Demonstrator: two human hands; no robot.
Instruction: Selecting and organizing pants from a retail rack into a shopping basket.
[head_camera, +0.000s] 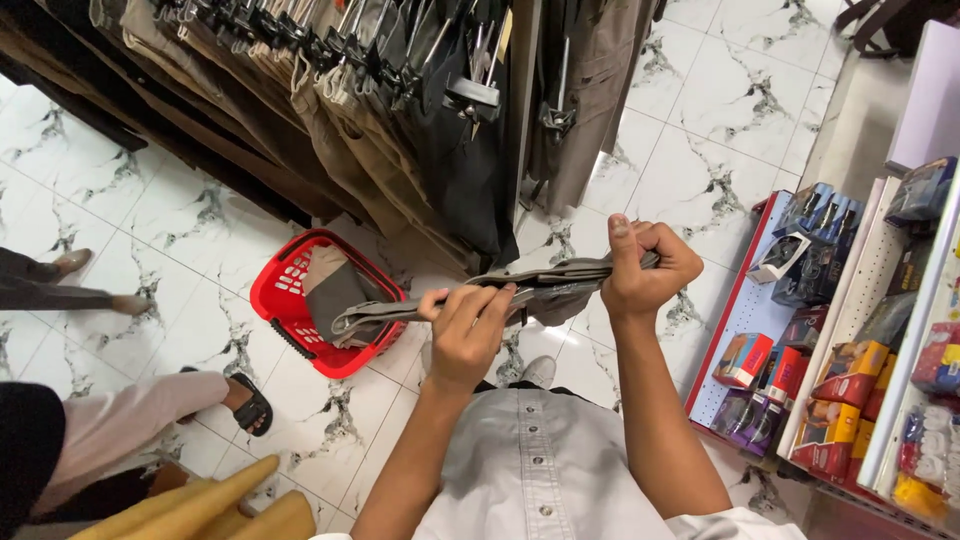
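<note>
Trousers (560, 285), grey and folded lengthwise, are held level at chest height between our 2 hands. Our left hand (465, 335) pinches the fold near its middle; our right hand (645, 265) is fisted tight around 1 end. Beyond, the other end trails into a red basket (285, 300) on the marble floor (720, 100). Farther off, hung trousers (380, 110) fill a rack.

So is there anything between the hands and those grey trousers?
No, nothing is in between. Both hands already grip the folded grey trousers: the left hand pinches them near the middle, the right hand is closed around one end. The other end trails over the red basket on the floor.
</note>
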